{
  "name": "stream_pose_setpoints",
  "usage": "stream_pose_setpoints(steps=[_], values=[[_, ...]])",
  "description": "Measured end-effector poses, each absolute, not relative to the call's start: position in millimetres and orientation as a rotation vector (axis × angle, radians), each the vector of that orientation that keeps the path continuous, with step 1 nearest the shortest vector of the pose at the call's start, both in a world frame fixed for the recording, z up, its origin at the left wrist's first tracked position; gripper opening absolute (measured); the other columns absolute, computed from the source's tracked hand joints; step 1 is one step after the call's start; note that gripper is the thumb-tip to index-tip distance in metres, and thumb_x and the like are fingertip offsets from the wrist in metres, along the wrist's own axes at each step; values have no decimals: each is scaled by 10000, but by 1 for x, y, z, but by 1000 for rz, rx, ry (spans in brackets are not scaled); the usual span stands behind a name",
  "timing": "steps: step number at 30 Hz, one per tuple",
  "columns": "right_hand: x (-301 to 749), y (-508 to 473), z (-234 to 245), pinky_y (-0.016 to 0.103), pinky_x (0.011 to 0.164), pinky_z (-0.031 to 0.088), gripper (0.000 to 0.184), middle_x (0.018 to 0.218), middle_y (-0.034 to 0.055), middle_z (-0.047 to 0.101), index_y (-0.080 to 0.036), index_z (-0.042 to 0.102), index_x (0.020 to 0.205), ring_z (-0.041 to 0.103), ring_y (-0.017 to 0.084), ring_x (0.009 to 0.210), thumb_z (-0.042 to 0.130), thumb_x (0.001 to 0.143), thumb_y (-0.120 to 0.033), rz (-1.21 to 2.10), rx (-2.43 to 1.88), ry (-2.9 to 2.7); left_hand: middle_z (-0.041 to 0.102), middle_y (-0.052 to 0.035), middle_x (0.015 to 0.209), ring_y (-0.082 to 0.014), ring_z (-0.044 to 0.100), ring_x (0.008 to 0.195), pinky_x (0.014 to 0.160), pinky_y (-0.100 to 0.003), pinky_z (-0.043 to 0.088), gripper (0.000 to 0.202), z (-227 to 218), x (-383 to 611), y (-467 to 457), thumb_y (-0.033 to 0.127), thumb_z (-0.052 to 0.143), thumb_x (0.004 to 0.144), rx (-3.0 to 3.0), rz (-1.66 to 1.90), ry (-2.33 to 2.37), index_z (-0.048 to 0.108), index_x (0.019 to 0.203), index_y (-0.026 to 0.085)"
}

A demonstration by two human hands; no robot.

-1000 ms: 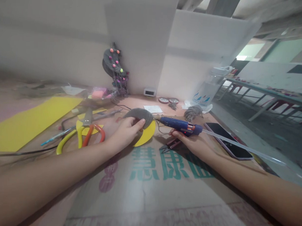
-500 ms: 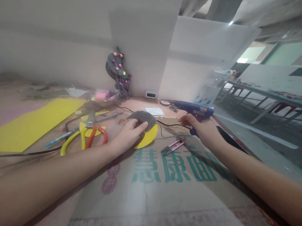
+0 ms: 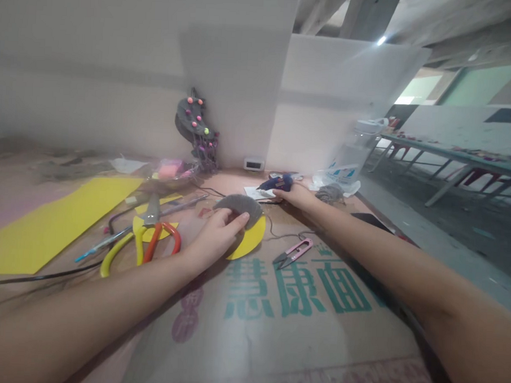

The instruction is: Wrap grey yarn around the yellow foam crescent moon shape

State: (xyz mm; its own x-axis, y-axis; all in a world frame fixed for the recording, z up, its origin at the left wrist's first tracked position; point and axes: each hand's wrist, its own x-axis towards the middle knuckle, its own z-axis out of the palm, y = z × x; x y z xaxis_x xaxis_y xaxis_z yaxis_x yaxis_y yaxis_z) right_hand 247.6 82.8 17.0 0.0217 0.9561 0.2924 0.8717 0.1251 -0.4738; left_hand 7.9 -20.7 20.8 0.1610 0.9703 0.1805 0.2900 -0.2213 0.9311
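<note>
My left hand is closed on a grey crescent-shaped piece, thumb on top and the other fingers partly hidden. Beneath that piece a yellow paper shape sticks out towards me. Farther right, my right hand grips a blue hot glue gun. The gun's nozzle points left, over a small white card at the back of the table. Pink-handled thread snips lie on the printed cardboard, nearer to me than the glue gun.
Pliers with yellow and orange handles lie left of my left hand, beside a yellow sheet. A grey crescent decoration with coloured balls leans on the wall. A small digital clock and a plastic bag stand at the back.
My right hand has carried the glue gun leftward, from the table's right side to over the white card, turning its nozzle left. My left hand still holds the grey crescent in place.
</note>
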Motion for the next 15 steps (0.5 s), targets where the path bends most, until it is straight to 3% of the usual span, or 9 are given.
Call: stream_pose_setpoints(steps=[4, 10, 15], values=[[257, 91, 14, 315, 716, 500, 387, 768, 103, 716, -117, 689, 960, 660, 226, 735, 615, 819, -470, 205, -1850, -1904, 667, -45, 727, -194, 584, 715, 635, -279, 446, 251, 19, 7, -19, 402, 565, 772, 1644, 1049, 1199, 620, 711, 165], [266, 74, 22, 294, 746, 484, 351, 924, 112, 717, -131, 654, 1026, 654, 217, 820, 564, 872, -433, 108, -1826, -2036, 689, -52, 793, -196, 601, 769, 668, -274, 446, 249, 16, 8, -18, 405, 576, 760, 1625, 1049, 1139, 631, 763, 163], [266, 42, 29, 396, 865, 451, 382, 1080, 206, 666, -97, 627, 1067, 608, 317, 1004, 660, 804, -372, -46, -1773, -2112, 653, -36, 725, -189, 581, 716, 642, -278, 437, 268, 13, 8, -17, 434, 565, 772, 1617, 1060, 1134, 595, 724, 172]])
